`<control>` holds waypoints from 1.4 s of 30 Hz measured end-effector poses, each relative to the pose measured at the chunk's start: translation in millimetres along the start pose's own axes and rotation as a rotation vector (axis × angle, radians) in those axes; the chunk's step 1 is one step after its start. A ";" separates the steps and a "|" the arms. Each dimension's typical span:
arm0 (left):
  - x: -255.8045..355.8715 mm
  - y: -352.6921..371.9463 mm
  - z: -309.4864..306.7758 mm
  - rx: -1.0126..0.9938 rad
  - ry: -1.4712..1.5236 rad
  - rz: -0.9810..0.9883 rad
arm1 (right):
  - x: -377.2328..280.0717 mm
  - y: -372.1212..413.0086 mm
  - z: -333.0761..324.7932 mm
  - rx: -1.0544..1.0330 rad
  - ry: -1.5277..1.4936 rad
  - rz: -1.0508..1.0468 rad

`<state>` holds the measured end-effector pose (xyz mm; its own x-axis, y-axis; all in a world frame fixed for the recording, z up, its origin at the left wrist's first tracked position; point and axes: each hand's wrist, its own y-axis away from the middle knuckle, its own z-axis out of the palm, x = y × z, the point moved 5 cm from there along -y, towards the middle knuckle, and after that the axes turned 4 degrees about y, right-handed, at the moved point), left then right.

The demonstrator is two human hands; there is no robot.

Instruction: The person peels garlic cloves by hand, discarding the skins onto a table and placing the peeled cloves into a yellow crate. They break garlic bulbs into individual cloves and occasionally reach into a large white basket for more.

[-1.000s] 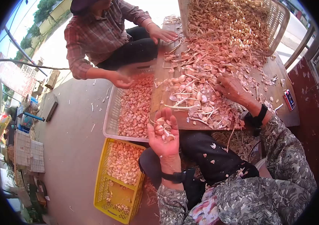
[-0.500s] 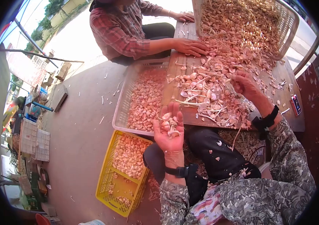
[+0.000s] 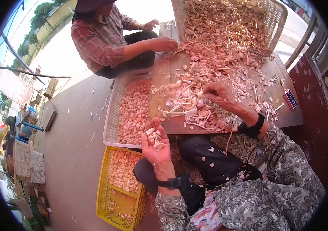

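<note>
My left hand (image 3: 155, 148) is palm up with its fingers curled around several loose garlic cloves (image 3: 155, 138), just off the table's near edge. Over the table, my right hand (image 3: 222, 97) is pinched, and a small pale garlic clove (image 3: 200, 94) shows at its fingertips. Below it spreads a heap of garlic cloves, dry stalks and skins (image 3: 189, 102) on the wooden table (image 3: 164, 75). A white crate (image 3: 112, 115) of reddish cloves stands against the table's left side. Nearer to me is a yellow crate (image 3: 101, 192) with paler cloves.
A large basket (image 3: 275, 23) tipped at the table's far end spills garlic. Across the table a person in a checked shirt (image 3: 98, 42) has one hand (image 3: 164, 44) at the heap's edge. A small red-and-blue box (image 3: 290, 99) lies at the right edge.
The view has shifted, so the scene sits further left. My right hand has moved left over the heap, towards my left hand. The other person's hands have lifted from lying flat on the table.
</note>
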<state>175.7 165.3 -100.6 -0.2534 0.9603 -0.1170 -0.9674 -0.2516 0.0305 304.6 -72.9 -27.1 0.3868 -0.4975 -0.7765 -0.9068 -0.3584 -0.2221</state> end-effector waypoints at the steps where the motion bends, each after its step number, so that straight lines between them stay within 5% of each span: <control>1: 0.2 -0.3 3.3 -0.040 -0.012 0.006 | -4.9 -0.3 2.0 -0.011 0.104 -0.068; 5: 11.0 5.2 1.6 0.078 -0.085 0.078 | -7.4 -8.7 14.0 -0.043 0.463 -0.263; 13: 67.1 12.2 76.6 0.080 -0.322 0.280 | -0.7 -19.2 26.1 -0.199 0.707 -0.190; 16: 86.0 3.8 106.4 0.170 -0.858 0.632 | -2.0 -19.0 24.8 -0.212 0.690 -0.210; 17: 92.7 -8.1 101.3 0.173 -0.865 0.644 | -0.9 -19.1 24.7 -0.214 0.672 -0.217; 19: 107.5 -25.9 61.9 0.517 -0.928 0.455 | 0.8 -17.9 26.9 -0.219 0.631 -0.232; 22: 133.6 -23.4 10.3 0.628 -1.046 0.460 | -11.6 -15.5 21.9 -0.142 0.638 -0.268; 26: 131.3 15.3 39.8 0.490 -1.161 0.602 | -16.2 -14.3 18.3 -0.099 0.624 -0.328; 29: 121.0 63.2 71.5 0.393 -1.194 0.753 | -37.5 -9.4 4.8 -0.062 0.412 -0.306; 31: 103.1 96.9 79.5 0.432 -1.196 0.821 | -43.8 -5.6 9.2 -0.175 0.090 -0.036; 32: 89.6 111.3 79.1 0.395 -1.267 0.761 | -53.3 -0.4 17.3 -0.228 -0.231 0.031; 35: 48.7 149.3 52.0 0.342 -1.417 0.625 | -96.7 24.5 47.3 -0.269 -0.425 0.036; 39: 4.7 179.0 4.2 0.275 -1.447 0.473 | -172.0 55.0 79.6 -0.306 -0.259 -0.235; 42: -4.7 181.4 11.2 0.225 -1.695 0.487 | -244.6 78.3 102.1 -0.164 -0.200 -0.713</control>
<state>1.4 116.5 -83.4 -0.0712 -0.0922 0.9932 -0.7560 -0.6446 -0.1141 121.9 101.3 85.2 0.8177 0.0459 -0.5738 -0.4061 -0.6604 -0.6317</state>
